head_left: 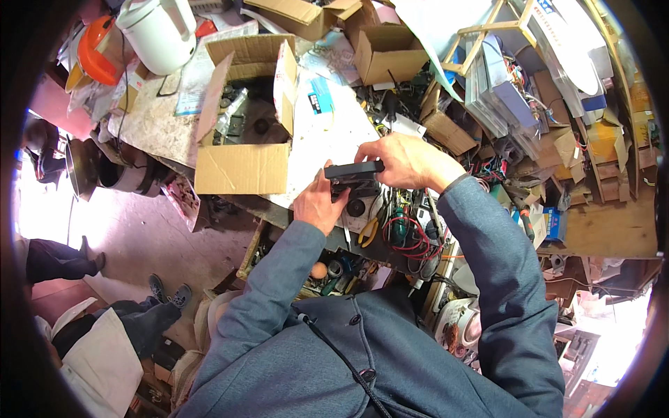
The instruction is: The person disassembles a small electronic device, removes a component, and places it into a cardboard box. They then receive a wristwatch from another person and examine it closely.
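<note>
A cluttered repair workshop, it seems: a worn tabletop (157, 124) spans the frame's upper half, an open cardboard box (242, 171) of loose parts stands upper left of centre, yellow-handled pliers (367, 233) and tangled red wires (423, 243) crowd the centre, and more cartons (391, 54) sit behind.

Beside the right wall of the open cardboard box (241, 169), a blue-and-white packet (321, 96) bears small dark print; left of the box, a sheet (189, 99) carries print too small to read; well right of the box, a white panel (557, 29) shows red lettering
</note>
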A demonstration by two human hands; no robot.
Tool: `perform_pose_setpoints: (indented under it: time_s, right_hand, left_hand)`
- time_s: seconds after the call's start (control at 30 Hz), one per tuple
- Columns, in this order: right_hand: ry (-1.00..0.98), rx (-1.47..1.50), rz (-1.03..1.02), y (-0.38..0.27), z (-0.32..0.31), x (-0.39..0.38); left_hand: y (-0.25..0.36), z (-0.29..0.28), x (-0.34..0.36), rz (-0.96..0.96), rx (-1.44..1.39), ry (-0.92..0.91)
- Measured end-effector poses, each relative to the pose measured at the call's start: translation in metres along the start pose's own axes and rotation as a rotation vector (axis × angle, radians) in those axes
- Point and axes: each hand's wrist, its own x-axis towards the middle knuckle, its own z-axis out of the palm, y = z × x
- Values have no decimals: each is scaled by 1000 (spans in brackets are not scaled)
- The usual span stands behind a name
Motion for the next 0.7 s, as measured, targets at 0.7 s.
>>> perform_pose_setpoints:
  time_s: [0.7]
  right_hand:
    - [-393, 396, -144, 10, -15, 11]
  left_hand:
    - [-1, -8, -6, 60, -26, 99]
